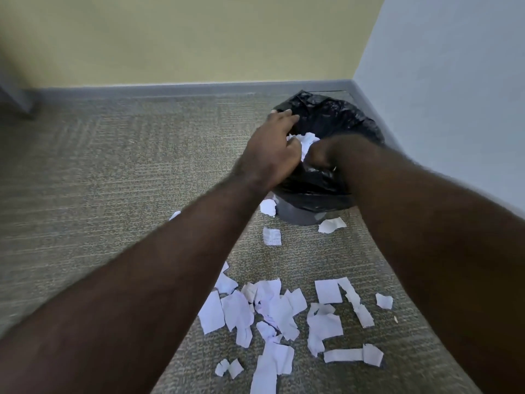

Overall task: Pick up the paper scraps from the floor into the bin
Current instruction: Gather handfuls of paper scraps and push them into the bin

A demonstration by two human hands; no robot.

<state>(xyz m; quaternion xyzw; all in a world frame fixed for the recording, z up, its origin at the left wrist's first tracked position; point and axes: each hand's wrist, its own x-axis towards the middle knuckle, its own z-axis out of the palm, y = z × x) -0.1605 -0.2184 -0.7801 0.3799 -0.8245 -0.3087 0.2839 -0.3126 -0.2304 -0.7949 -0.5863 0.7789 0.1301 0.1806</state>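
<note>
**Ana:** Head view puts both arms reaching out over the bin (295,213), which stands in the corner where the yellow wall (184,38) meets the pale blue wall (454,66).

**Ben:** What sort of bin?

**Ana:** A grey one, lined with a black bag (335,115) that spills over its rim.

**Ben:** And the hands?

**Ana:** The left hand (272,146) is curled above the bin's mouth, fingers folded around a crumpled white wad of paper (308,142). The right hand (324,155) is bunched just beside it, touching the same wad from the other side; it is blurred and dark, so whether its fingers actually clasp the paper cannot be told.

**Ben:** Where are the rest of the scraps?

**Ana:** Still on the carpet (113,172). A thick cluster of paper scraps (272,311) lies near the person, between the two forearms. A printed slip (272,236) sits alone between that cluster and the bin. Two more pieces rest at the bin's base: one (268,207) at its left foot, another (331,224) at its right. A sliver (174,215) peeks out beside the left forearm.
</note>
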